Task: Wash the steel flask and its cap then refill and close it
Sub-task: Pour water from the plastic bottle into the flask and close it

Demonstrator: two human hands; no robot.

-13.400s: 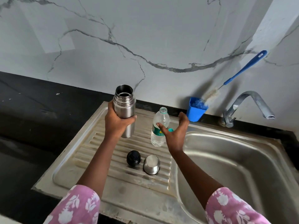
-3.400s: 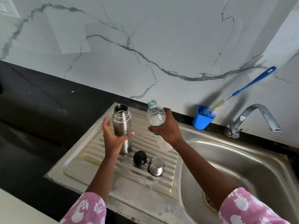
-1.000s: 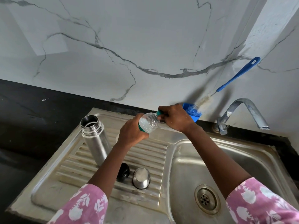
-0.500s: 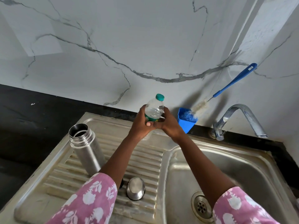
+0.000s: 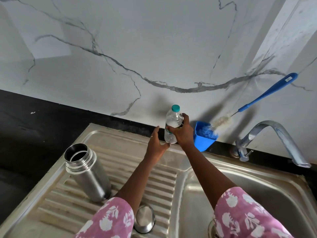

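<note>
Head view: right hand [image 5: 184, 134] grasps clear plastic water bottle with teal cap [image 5: 172, 124], frame centre; left hand [image 5: 157, 143] released, fingers straight, just beside its base; open cylindrical steel flask [image 5: 87, 172] stands lower left on ribbed steel draining board [image 5: 120, 148]; domed steel cap [image 5: 145, 219] bottom centre. Judgement: set bottle flat, clear of blue plastic cup [image 5: 203, 140], before letting go.

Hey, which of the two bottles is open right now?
The steel flask standing on the draining board: its mouth is bare. The plastic bottle in the right hand wears its green cap.
</note>
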